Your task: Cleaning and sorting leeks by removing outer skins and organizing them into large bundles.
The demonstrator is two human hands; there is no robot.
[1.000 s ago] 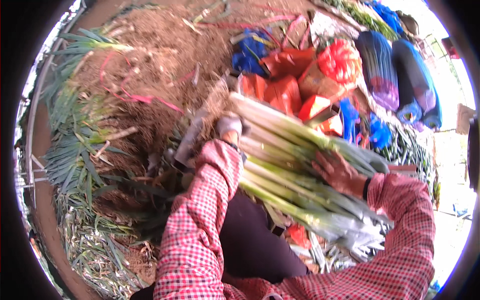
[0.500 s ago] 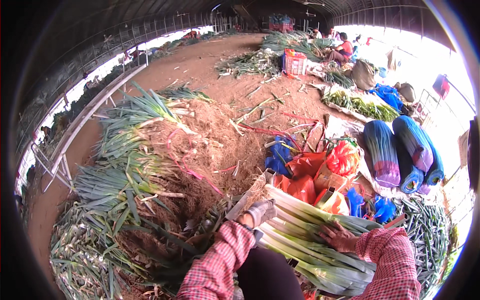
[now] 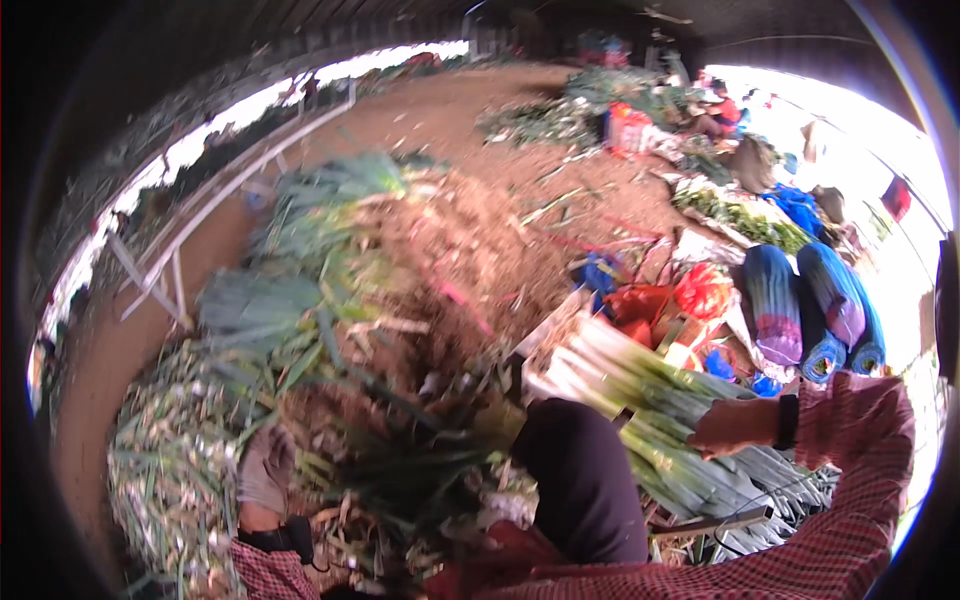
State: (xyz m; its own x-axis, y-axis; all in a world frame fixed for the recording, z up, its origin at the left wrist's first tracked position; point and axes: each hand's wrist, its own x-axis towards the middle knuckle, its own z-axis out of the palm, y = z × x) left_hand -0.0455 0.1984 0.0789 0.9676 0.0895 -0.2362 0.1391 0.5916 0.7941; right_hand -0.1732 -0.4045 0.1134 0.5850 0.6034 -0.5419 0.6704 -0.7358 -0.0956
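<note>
Two hands show in the head camera I am watching from afar, both belonging to one person in red checked sleeves (image 3: 850,490). I see the left hand (image 3: 267,470) at lower left, in what looks like a grey glove, over a heap of loose green leaves (image 3: 170,470). It is blurred, so I cannot tell how far its fingers are open or whether they have hold of anything.

At right, I see the right hand (image 3: 735,428) at the leafy part of a row of leeks (image 3: 660,400). Its fingertips point down among the leaves, mostly hidden; I cannot tell how far they are spread or whether they grip. The leeks lie side by side on a slant, pale root ends toward the middle, green tops toward the lower right, just right of a dark-trousered knee (image 3: 585,480).

Beyond them I make out a red plastic bag (image 3: 703,290) and blue-wrapped bundles (image 3: 772,300). To the left, more leeks (image 3: 265,305) are piled with their leaves facing left. Farther back, a person in red (image 3: 722,110) is near the bright right edge.
</note>
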